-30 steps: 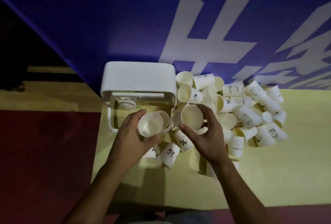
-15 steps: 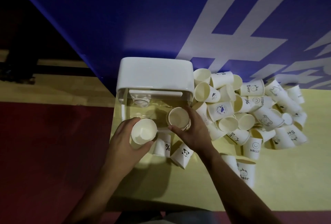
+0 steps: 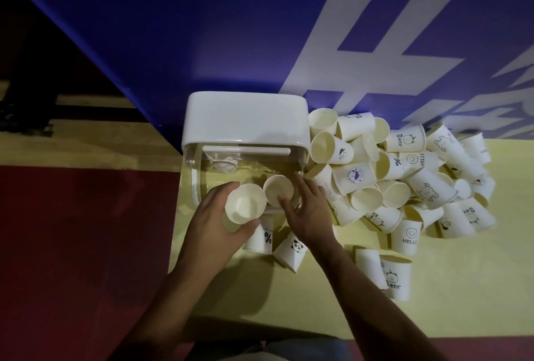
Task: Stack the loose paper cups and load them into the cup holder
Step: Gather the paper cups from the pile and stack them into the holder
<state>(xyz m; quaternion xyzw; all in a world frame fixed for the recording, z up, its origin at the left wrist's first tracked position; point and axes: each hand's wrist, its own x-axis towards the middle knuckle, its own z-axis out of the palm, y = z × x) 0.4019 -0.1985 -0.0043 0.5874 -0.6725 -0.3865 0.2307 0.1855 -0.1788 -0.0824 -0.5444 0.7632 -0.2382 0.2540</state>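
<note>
My left hand [image 3: 212, 226] grips a white paper cup [image 3: 245, 207], mouth up, just in front of the cup holder [image 3: 245, 126], a white box with a clear front part. My right hand [image 3: 307, 212] holds a second cup [image 3: 278, 189] right beside the first, its fingers curled round the cup's right side at the holder's front edge. A big heap of loose printed cups [image 3: 404, 176] lies to the right of the holder. Two cups, one with a percent sign [image 3: 261, 238] and one with a panda [image 3: 291, 249], lie below my hands.
The yellow tabletop [image 3: 289, 303] ends at a red floor strip [image 3: 86, 245] on the left. A blue banner [image 3: 231, 28] with white lettering rises behind the holder. Two more cups [image 3: 384, 272] stand apart at the front right.
My right hand carried its cup leftwards from the heap to the holder's front, next to the cup in my left hand. My left hand stayed about where it was.
</note>
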